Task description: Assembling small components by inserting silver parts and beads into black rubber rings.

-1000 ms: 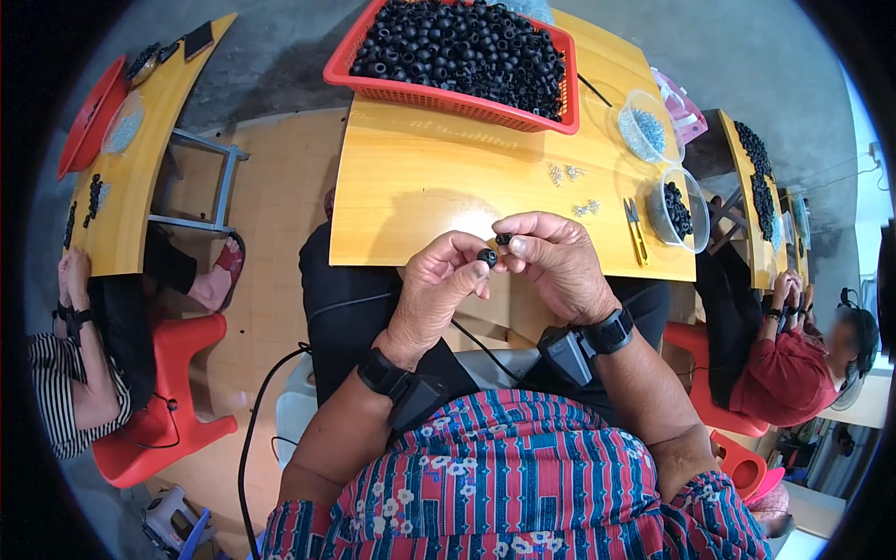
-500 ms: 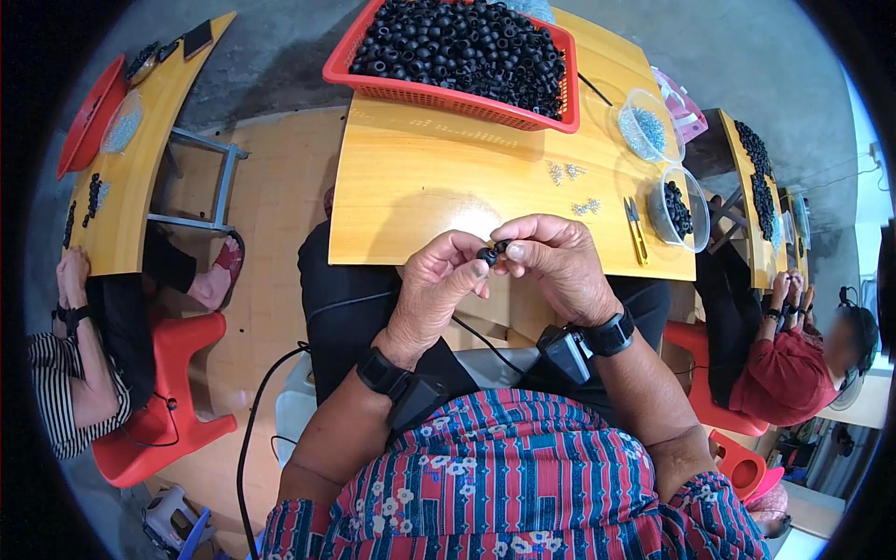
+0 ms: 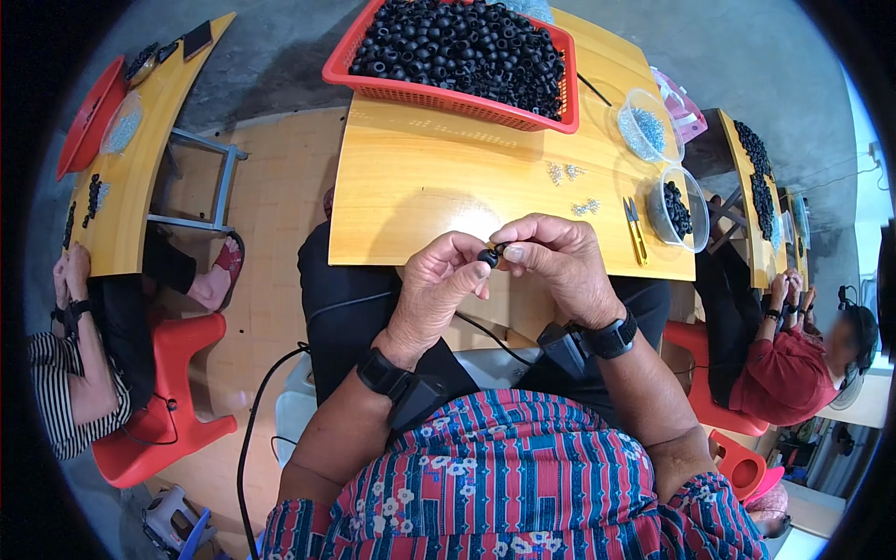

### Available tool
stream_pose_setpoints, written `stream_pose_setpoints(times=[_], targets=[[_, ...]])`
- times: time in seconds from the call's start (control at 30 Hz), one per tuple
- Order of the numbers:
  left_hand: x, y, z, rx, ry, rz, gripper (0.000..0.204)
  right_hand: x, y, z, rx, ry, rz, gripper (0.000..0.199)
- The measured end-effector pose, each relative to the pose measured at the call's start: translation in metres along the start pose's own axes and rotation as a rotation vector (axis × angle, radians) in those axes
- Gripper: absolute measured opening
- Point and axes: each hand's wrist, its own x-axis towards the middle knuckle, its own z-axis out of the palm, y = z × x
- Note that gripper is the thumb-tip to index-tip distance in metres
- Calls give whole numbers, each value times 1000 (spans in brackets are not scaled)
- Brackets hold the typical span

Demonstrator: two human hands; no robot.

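Just past the table's near edge, my two hands meet fingertip to fingertip. My left hand [image 3: 442, 277] is closed, pinching a small round black plastic part [image 3: 487, 256] between thumb and forefinger. Closed against it, my right hand [image 3: 554, 261] pinches a second small black part [image 3: 501, 248], mostly covered by the fingers. The two parts touch or nearly touch; whether they are joined I cannot tell. On the yellow table [image 3: 401, 205] beyond lie little heaps of small shiny pieces [image 3: 566, 174]. A pair of yellow-handled snips [image 3: 636, 231] rests to the right of my hands.
A red basket [image 3: 448, 91] heaped with black parts stands at the far side. Two clear tubs, one with clear pieces [image 3: 644, 131], one with black parts [image 3: 678, 209], stand at the right edge. People sit at tables left [image 3: 79, 373] and right [image 3: 784, 373]. A black cable [image 3: 245, 448] hangs at my left.
My hands stay nearly in place, still pinching the black parts, which have shifted very slightly between the fingertips. My right wrist has turned a little.
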Motion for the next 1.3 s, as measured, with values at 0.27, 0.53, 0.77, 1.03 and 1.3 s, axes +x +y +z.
stream_pose_setpoints(times=[0.27, 0.53, 0.77, 1.03, 1.3], targets=[[0, -1, 0, 51, -6, 23, 16, -2, -4, -1, -99, -17, -45, 14], [-1, -2, 0, 125, -9, 43, 14, -6, -10, 2, -119, -21, -25, 13], [-5, 1, 4, 162, 19, 49, 13, -11, -5, 6, -71, 12, 7, 13], [-12, 3, 16, 241, 42, 31, 12, -27, 7, 8, 59, 79, 2, 14], [-28, 14, 30, 321, 85, -8, 12, -41, 24, 12, 295, 77, -46, 17]])
